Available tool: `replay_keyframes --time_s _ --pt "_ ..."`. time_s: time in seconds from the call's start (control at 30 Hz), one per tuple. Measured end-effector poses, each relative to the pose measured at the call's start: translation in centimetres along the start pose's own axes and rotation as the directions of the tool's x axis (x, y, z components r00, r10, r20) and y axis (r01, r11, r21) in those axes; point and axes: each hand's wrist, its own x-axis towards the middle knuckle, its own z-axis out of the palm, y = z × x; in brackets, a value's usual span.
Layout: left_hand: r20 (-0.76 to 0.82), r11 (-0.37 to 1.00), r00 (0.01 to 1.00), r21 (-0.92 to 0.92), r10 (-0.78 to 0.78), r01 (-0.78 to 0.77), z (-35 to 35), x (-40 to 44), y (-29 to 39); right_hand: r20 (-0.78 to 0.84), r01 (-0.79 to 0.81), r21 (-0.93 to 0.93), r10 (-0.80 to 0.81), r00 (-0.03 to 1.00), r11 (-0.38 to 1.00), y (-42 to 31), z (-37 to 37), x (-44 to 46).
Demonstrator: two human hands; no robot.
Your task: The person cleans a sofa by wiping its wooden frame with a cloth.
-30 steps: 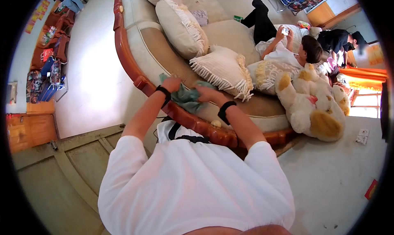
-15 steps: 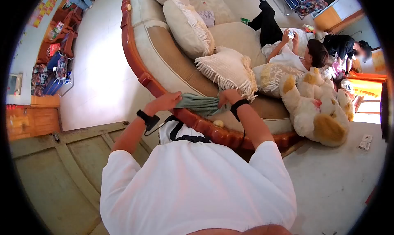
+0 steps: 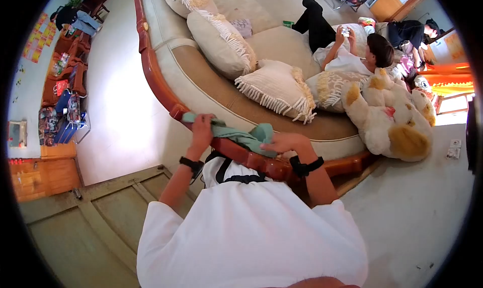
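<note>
Pale flooring [image 3: 113, 97] runs past a curved couch [image 3: 206, 82], whose padded back is edged in polished wood trim [image 3: 150, 62]. Cushions [image 3: 219, 44] lean along the inside of that curve, probably because the raised back gives them something to rest against. At the far end of the row a stuffed bear [image 3: 402, 129] sprawls on its back, its bulk apparently supported by the couch end.

Along the near edge, a green cloth [image 3: 231, 133] stretches between the two hands, over or just beside the wood trim. The left hand [image 3: 202, 129] has its fingers closed around the cloth near one end, with a little fabric poking out beyond them. The right hand [image 3: 289, 143] pinches the other end, its fingers drawn narrow on the fabric. Holding it at two spread points seems to draw it out lengthwise; the middle looks twisted, while a loose fold stands up beside the right hand. Whether the cloth presses on the wood, I cannot tell.

Farther in, a person [image 3: 338, 61] reclines on the seat, holding a phone [image 3: 345, 32] up in both hands, likely for easier viewing. Another person [image 3: 402, 35] bends forward beyond.
</note>
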Motion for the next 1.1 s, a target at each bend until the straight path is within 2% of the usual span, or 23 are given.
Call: replay_keyframes --time_s 0.03,0.07,0.13,0.17,0.2,0.23,0.27,0.33,0.37,0.43,0.47,0.53,0.67,0.73,0.77,0.83,0.97,1.0,1.03,1.07,1.1 --pt "0.045 0.993 0.999 -0.117 0.011 -0.005 0.5 0.2 1.2 0.035 -0.152 -0.05 0.154 0.988 0.987 1.6 0.0 -0.6" --pt "0.037 0.992 0.999 -0.124 0.011 -0.007 0.9 0.5 1.5 0.057 -0.296 -0.106 0.303 0.951 0.949 3.2 -0.3 -1.2" --pt "0.374 0.989 0.927 -0.133 -0.007 0.061 1.8 0.9 1.7 -0.037 -0.289 -0.052 0.287 0.957 0.956 7.4 1.1 -3.3" --pt "0.368 0.988 0.93 -0.137 -0.009 0.064 2.0 1.1 1.4 -0.038 -0.29 -0.061 0.288 0.957 0.955 8.1 1.6 -4.6" --pt "0.42 0.992 0.908 -0.118 0.016 0.037 2.1 1.1 1.2 -0.053 -0.34 0.208 0.357 0.932 0.917 8.6 2.5 -6.0" --pt "0.474 0.995 0.879 -0.102 0.04 0.009 2.0 0.8 1.2 -0.046 -0.36 0.465 0.428 0.902 0.809 9.2 3.4 -7.3" --pt "0.477 0.994 0.878 -0.106 0.045 0.006 2.1 0.6 1.5 -0.047 -0.363 0.468 0.433 0.9 0.805 10.2 4.5 -7.8" --pt "0.566 0.996 0.824 -0.086 0.041 0.009 1.6 1.3 2.5 -0.203 -0.34 0.343 0.422 0.883 0.876 12.0 6.0 -6.9" --pt "0.564 0.997 0.824 -0.083 0.049 -0.003 1.3 1.5 3.1 -0.213 -0.335 0.349 0.422 0.881 0.875 12.1 6.4 -6.7" --pt "0.465 0.992 0.879 -0.104 0.109 -0.068 1.0 1.2 4.2 -0.312 -0.115 0.447 0.275 0.909 0.887 9.1 7.2 -6.2" --pt "0.468 0.992 0.876 -0.103 0.118 -0.079 1.0 1.5 3.9 -0.319 -0.112 0.454 0.278 0.906 0.884 7.3 7.6 -5.3" --pt "0.564 0.981 0.803 -0.121 0.194 -0.151 1.6 1.7 2.9 -0.41 0.05 0.482 0.175 0.895 0.875 4.0 8.3 -3.5" --pt "0.541 0.964 0.8 -0.197 0.258 -0.178 1.8 2.0 2.4 -0.389 0.031 0.452 0.166 0.906 0.892 0.4 7.7 -3.0" --pt "0.339 0.937 0.883 -0.244 0.324 -0.25 1.1 2.0 2.8 -0.392 0.034 0.47 0.174 0.903 0.882 -0.6 7.3 -3.1" --pt "0.338 0.934 0.88 -0.247 0.333 -0.259 0.5 2.3 2.5 -0.4 0.035 0.472 0.179 0.899 0.881 -1.1 7.3 -3.0" --pt "0.352 0.962 0.895 -0.121 0.273 -0.246 -1.2 2.5 1.8 -0.449 0.046 0.465 0.191 0.873 0.884 -2.4 7.8 -3.1" --pt "0.434 0.946 0.84 -0.153 0.325 -0.286 -5.2 1.6 -2.3 -0.569 -0.033 0.348 0.239 0.787 0.937 -7.9 8.9 -3.1" --pt "0.657 0.893 0.74 -0.408 0.143 0.19 -7.5 1.2 -2.4 -0.588 -0.048 0.173 0.142 0.796 0.984 -9.3 9.2 -2.1" --pt "0.854 0.61 0.514 -0.45 0.08 0.652 -9.4 0.9 -2.1 -0.59 -0.064 -0.007 0.047 0.806 0.998 -10.7 9.6 -1.1" --pt "0.851 0.614 0.517 -0.454 0.086 0.645 -10.6 0.8 -1.5 -0.597 -0.066 -0.01 0.047 0.801 0.998 -11.7 9.8 0.2" --pt "0.876 0.619 0.48 -0.394 0.032 0.679 -11.5 1.0 -0.9 -0.567 0.009 -0.133 -0.084 0.819 0.991 -12.4 9.8 1.8"
